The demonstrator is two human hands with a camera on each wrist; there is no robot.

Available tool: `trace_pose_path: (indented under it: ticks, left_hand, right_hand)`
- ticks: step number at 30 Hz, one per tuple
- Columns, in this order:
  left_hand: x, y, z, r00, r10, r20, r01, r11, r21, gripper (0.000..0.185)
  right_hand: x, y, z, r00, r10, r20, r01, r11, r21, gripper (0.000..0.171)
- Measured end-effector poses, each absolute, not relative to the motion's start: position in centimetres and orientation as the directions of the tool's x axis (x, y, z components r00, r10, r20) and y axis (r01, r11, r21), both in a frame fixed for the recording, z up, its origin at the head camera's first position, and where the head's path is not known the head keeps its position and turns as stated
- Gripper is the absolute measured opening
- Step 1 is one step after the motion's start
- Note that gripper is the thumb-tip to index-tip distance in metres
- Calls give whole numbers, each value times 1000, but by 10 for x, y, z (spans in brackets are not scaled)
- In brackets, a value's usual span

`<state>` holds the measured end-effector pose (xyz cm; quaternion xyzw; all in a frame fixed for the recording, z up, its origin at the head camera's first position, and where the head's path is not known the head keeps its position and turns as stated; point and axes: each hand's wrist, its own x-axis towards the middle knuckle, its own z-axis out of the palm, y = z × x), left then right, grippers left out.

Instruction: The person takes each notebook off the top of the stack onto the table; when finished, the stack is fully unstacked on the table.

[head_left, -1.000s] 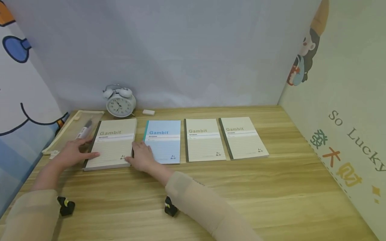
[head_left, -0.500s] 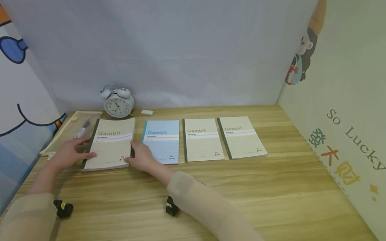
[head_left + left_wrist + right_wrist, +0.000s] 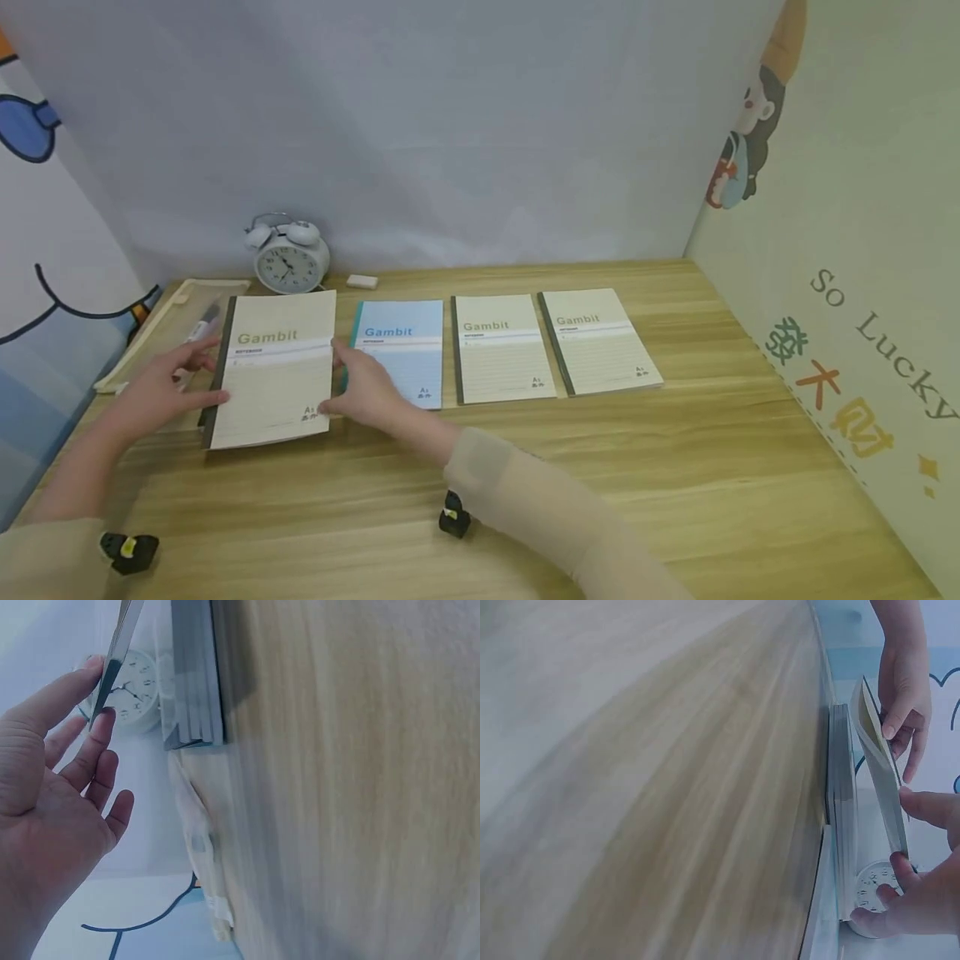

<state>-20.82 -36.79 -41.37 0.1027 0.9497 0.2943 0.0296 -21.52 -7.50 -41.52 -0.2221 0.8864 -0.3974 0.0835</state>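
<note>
Head view: my left fingers (image 3: 193,353) pinch one side of a cream notebook (image 3: 273,383) and my right fingers (image 3: 347,357) the other, holding it just above a notebook stack (image 3: 196,682). I judge this a lifting step; the next move calls for level fingers. Beyond, the wood-grain bench (image 3: 637,475) carries a blue notebook (image 3: 401,367), two more cream notebooks (image 3: 504,358) and a white alarm clock (image 3: 288,267), before a pale backdrop (image 3: 465,142).

The left sleeve (image 3: 48,562), at eight o'clock, and right sleeve (image 3: 558,515), at five o'clock, are beige; the left block (image 3: 140,557) and right block (image 3: 454,525) beside them are small, black, yellow-marked.
</note>
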Motion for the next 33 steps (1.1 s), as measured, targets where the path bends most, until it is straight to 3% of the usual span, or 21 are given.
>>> trace_pose_path:
  ticks: [11, 20, 26, 33]
  left_hand:
    - [-176, -376, -407, -948, 313, -47, 233, 789, 568, 81]
    - [-155, -375, -416, -910, 411, 52, 371, 755, 541, 83]
    - [-141, -374, -420, -907, 417, -59, 331, 792, 514, 89]
    - [-126, -382, -425, -876, 468, -119, 342, 775, 531, 82]
  right_hand:
    - [-187, -60, -414, -863, -496, -96, -192, 498, -846, 90]
    - [-156, -53, -426, -845, -529, -72, -190, 424, -885, 98]
    - [-137, -52, -435, -824, -565, -50, -195, 366, -910, 103]
    - [-124, -55, -435, -775, -628, -71, -226, 381, -897, 100]
